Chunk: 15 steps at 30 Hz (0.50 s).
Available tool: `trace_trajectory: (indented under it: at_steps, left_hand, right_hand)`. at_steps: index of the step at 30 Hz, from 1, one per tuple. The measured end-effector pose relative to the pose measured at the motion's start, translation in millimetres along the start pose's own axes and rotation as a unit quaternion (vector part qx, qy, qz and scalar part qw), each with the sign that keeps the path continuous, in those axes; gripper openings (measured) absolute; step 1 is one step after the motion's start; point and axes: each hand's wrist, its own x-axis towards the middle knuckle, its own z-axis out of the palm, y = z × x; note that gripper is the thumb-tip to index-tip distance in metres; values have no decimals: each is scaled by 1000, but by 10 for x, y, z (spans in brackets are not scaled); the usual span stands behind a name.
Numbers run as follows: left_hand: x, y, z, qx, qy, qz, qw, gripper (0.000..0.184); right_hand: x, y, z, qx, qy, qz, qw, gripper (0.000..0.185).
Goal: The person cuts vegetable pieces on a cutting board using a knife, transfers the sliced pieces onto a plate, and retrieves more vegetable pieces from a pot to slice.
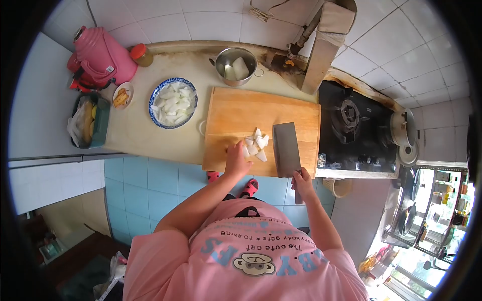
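With the one wooden cutting board (236,110) as my clock face, one green bin (102,131) sits on the worktop (135,133) at 9 o'clock, holding a plastic bag and yellowish items I can't count. One pink flask (100,57) stands at 10, then one small dish (130,100) of brownish-yellow pieces between 9 and 10, and one lidded jar (142,56) at 10. One blue-rimmed plate (151,113), between 9 and 10, carries many white slices, too overlapped for me to count.

One metal pot (252,70) near 11 contains at least two large pale chunks. My left hand (238,160) is at 7, fingers curled beside the small white pieces (260,142), about seven, near the board's middle; I can't tell whether its grip is holding one. One cleaver (286,150) has its broad blade over the board at 4, handle towards 6, and my right hand (303,181) has its grip closed round that handle at 5.

At 3, I see one black stove (334,115), with one pan (403,128) at its far right.
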Motion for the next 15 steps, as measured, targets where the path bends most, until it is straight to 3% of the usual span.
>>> trace_trajectory:
  at_steps: [15]
  left_hand:
    - [211, 224, 99, 95, -56, -8, 994, 99]
  right_hand:
    - [33, -44, 367, -75, -95, 4, 993, 21]
